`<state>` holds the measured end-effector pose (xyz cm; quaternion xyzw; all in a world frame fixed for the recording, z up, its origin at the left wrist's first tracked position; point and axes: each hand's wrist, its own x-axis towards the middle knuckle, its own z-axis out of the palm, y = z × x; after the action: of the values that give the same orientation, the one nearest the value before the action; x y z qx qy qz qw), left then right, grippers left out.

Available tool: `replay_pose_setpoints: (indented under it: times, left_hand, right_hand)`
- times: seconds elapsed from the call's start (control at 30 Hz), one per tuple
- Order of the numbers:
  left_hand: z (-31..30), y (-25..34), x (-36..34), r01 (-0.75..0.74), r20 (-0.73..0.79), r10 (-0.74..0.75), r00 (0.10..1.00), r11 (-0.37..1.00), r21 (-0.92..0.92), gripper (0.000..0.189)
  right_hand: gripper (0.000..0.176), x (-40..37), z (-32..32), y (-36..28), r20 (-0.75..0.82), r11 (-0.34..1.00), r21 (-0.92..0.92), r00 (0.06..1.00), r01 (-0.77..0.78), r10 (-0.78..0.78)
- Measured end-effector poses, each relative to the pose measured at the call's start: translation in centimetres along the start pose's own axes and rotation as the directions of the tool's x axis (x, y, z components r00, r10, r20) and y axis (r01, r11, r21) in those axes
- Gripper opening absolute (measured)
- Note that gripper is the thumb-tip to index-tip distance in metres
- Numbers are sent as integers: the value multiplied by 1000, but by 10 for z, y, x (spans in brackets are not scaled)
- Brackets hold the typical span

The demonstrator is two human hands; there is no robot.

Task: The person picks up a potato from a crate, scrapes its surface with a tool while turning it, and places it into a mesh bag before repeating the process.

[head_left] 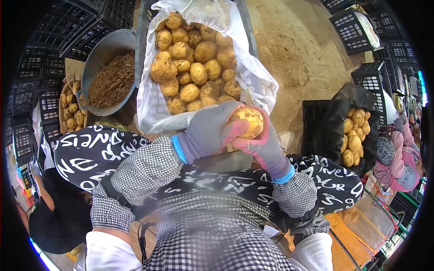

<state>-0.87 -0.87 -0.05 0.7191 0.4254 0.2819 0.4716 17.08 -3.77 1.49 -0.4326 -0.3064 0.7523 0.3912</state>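
Head view: left hand (207, 128) and right hand (266, 143) angle inward, both clasping one potato (251, 121).

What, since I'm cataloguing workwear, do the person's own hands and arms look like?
The left hand and right hand wear grey gloves with pink on the fingers. Bright blue bands ring the wrists. Black-and-white checked sleeves cover much of the forearms, with white sleeves nearer the shoulders.
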Motion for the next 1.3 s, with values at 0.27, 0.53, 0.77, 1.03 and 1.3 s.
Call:
replay_pose_setpoints:
  times: [0.27, 0.53, 0.77, 1.03, 1.3]
  left_hand:
    - [8, -11, -2, 17, -51, -17, 999, 1000, 8, 35]
    - [2, -12, 7, -94, -47, 95, 994, 995, 21, 46]
    - [-5, -6, 15, 318, 198, -261, 945, 589, -743, 75]
    - [1, -9, 13, 239, 100, -232, 968, 712, -660, 82]
    - [2, -13, 10, 321, 201, -273, 941, 528, -786, 81]
  right_hand:
    - [71, -1, -3, 9, -24, 993, -108, 998, 47, -50]
    - [70, -1, -2, 17, -94, 969, -166, 975, 183, -201]
    - [78, 7, -22, 8, 33, 688, -622, 891, 374, -453]
    - [57, 2, -22, -4, -93, 908, -391, 975, 151, -202]
    - [52, 0, -34, 2, -69, 805, -572, 969, 156, -237]
